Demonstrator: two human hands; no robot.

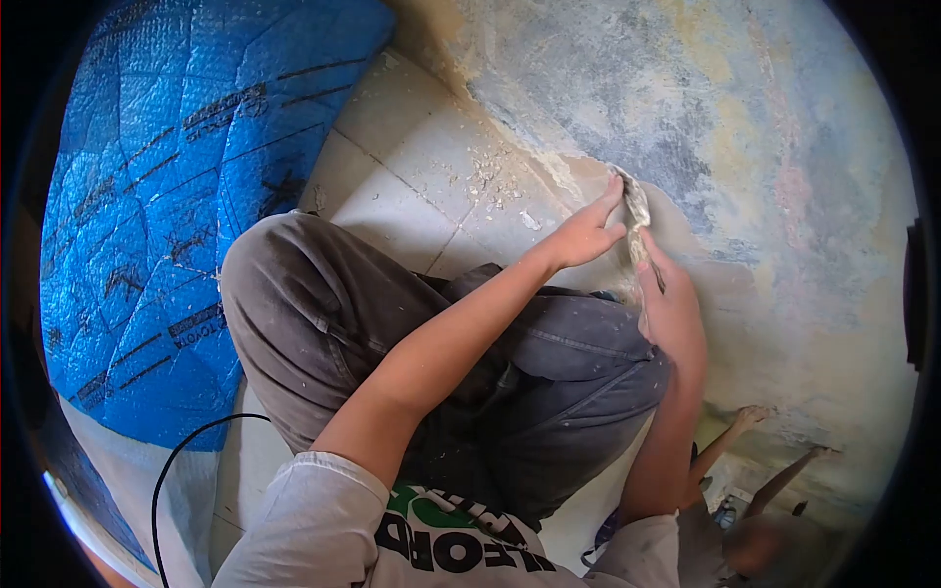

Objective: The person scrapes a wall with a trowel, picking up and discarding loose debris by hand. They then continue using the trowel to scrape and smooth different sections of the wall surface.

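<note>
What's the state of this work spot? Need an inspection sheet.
Surface: wall patchy, paint worn in blotches.
Job's things: scraper, blade laid against the wall.
Clutter: flakes scattered on the tiled floor at the wall foot.
Grips: right hand closed on the scraper handle; left hand has fingers on the blade's upper end, grip unclear.
Cables: one black cable looping at lower left.
Surroundings: blue quilted sheet on the left; another person's arm reaches to the wall at lower right.
</note>
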